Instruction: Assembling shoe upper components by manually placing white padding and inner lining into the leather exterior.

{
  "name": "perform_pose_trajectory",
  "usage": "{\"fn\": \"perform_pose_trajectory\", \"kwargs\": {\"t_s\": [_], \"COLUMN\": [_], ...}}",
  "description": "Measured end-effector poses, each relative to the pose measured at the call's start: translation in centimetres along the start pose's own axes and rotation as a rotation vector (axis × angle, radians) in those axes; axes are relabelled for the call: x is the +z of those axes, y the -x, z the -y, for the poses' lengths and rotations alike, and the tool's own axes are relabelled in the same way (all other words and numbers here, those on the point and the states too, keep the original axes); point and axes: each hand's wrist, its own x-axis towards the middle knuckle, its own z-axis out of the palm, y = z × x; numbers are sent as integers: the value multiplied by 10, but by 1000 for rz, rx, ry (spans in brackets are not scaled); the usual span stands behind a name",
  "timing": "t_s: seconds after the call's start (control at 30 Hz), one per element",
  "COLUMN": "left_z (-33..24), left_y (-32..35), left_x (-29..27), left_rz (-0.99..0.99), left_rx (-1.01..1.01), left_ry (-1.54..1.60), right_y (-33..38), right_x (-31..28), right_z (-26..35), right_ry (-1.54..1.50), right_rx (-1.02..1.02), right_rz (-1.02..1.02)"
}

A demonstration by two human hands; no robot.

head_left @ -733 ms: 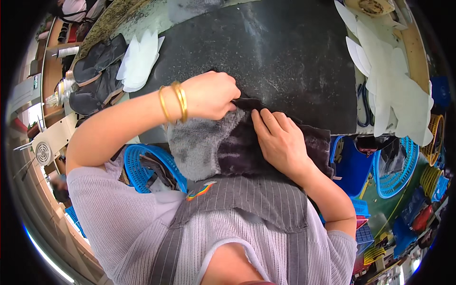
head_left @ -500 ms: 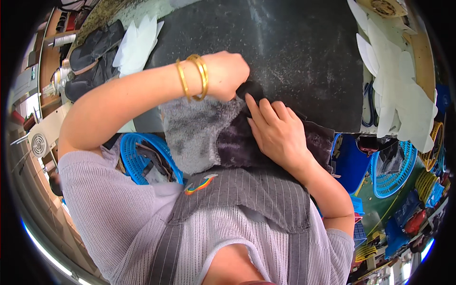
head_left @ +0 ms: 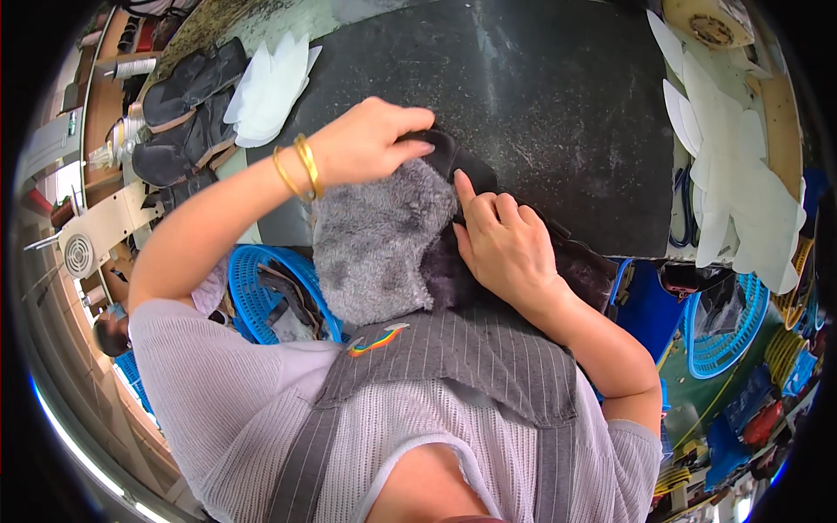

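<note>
Left hand (head_left: 370, 139), gold bangles at the wrist, pinched shut on the far edge of a grey furry fabric piece (head_left: 375, 240) at the near rim of the black rubber worktable (head_left: 558, 96), right hand (head_left: 506, 248) pressed flat, fingers loosely spread, just right of it.

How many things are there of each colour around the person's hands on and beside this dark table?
Grey: 1, the fur piece under both hands
Gold: 2, the bangles on the left wrist
Blue: 2, the baskets, one on each side
White: 2, the stacks of cut sheets
Total: 7
</note>
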Motion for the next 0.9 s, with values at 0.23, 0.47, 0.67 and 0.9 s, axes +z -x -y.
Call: {"fn": "perform_pose_trajectory", "kwargs": {"t_s": [0.23, 0.47, 0.67, 0.9], "left_z": [13, -7, 18, -63], "left_y": [-20, -40, -6, 112], "left_x": [-6, -22, -7, 10], "left_rz": [51, 214, 33, -488], "left_rx": [-66, -436, 28, 436], "left_ry": [51, -115, 152, -354], "right_y": [-10, -30, -37, -39], "right_x": [-4, 4, 12, -26], "right_z": [1, -7, -15, 10], "right_ry": [93, -10, -302, -762], "right_rx": [1, 19, 67, -79], "right_rz": [71, 81, -233, -142]}}
